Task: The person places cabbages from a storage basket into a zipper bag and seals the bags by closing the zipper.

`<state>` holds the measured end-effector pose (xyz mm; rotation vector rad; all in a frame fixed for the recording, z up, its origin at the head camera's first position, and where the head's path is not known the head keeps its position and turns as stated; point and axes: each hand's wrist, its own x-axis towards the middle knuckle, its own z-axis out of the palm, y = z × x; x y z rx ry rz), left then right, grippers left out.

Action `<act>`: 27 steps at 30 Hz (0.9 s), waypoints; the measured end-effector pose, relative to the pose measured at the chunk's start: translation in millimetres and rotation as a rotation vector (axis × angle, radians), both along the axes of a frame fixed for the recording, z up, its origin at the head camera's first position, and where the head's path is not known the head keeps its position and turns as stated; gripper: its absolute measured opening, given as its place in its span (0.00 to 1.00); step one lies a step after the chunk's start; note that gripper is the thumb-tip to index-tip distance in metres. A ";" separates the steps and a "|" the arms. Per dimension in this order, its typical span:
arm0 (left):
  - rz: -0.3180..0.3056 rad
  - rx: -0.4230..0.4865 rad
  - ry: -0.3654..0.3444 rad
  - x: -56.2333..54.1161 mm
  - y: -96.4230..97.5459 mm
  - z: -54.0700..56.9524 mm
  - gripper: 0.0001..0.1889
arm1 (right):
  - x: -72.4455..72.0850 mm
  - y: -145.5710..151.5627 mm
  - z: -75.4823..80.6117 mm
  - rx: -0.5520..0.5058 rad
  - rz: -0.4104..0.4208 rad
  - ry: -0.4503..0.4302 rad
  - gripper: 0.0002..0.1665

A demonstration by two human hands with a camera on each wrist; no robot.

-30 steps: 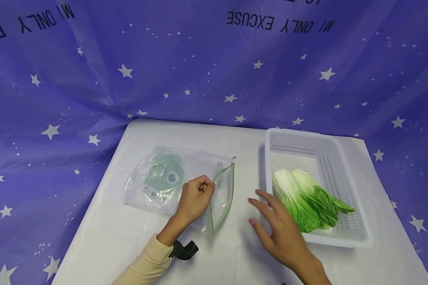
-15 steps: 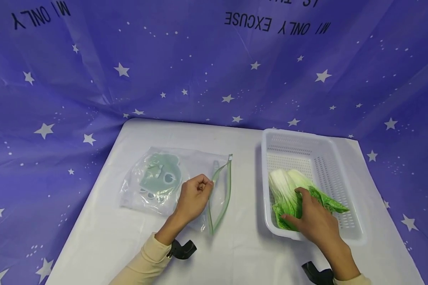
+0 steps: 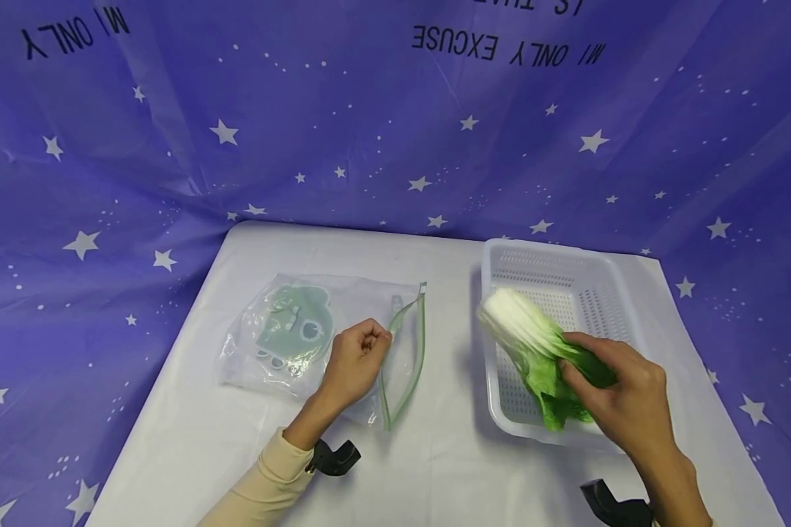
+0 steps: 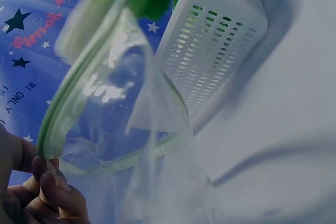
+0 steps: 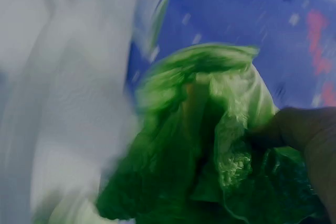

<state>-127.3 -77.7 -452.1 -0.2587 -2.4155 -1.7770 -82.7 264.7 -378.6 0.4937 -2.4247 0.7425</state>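
My left hand (image 3: 356, 362) pinches the green-edged mouth of a clear zip bag (image 3: 247, 359) lying flat on the table. A pale green cartoon print shows on the bag, and its mouth gapes toward the right. In the left wrist view, the thumb and fingers grip the green zip strip (image 4: 50, 121). My right hand (image 3: 633, 388) holds a Chinese cabbage leaf (image 3: 521, 322) by its green end, over the white basket (image 3: 494, 402). The leaf's white stem end points left and overlaps the basket's left rim. The right wrist view shows the thumb on the crinkled green part (image 5: 236, 156).
The perforated basket stands on the right of the white-covered table (image 3: 435, 468). Green shows through the basket wall's holes (image 4: 210, 40) in the left wrist view. A purple star-patterned sheet (image 3: 369, 110) hangs behind the table.
My right hand moved right into the basket, took hold of the cabbage leaf and raised it, its stem end swinging left over the rim. My left hand keeps its pinch on the bag.
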 end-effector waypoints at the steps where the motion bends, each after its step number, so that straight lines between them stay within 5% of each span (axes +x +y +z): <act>1: 0.002 0.000 0.003 -0.2 -0.3 0.6 0.09 | 1.9 -5.7 5.0 -0.007 0.059 -0.011 0.25; 6: 0.001 0.003 0.011 -0.2 -1.3 2.3 0.09 | 10.6 -43.1 14.6 0.080 0.238 -0.077 0.22; 12: -0.029 -0.015 0.014 3.9 -2.3 3.1 0.09 | 9.2 -82.5 6.7 0.218 0.229 -0.055 0.18; 17: -0.048 -0.016 0.032 7.2 -2.7 4.0 0.08 | 1.4 -102.3 -1.7 0.266 0.229 -0.150 0.16; 27: -0.160 -0.034 0.056 12.0 0.1 8.9 0.10 | -14.7 -132.4 -29.7 -0.075 0.213 -0.504 0.14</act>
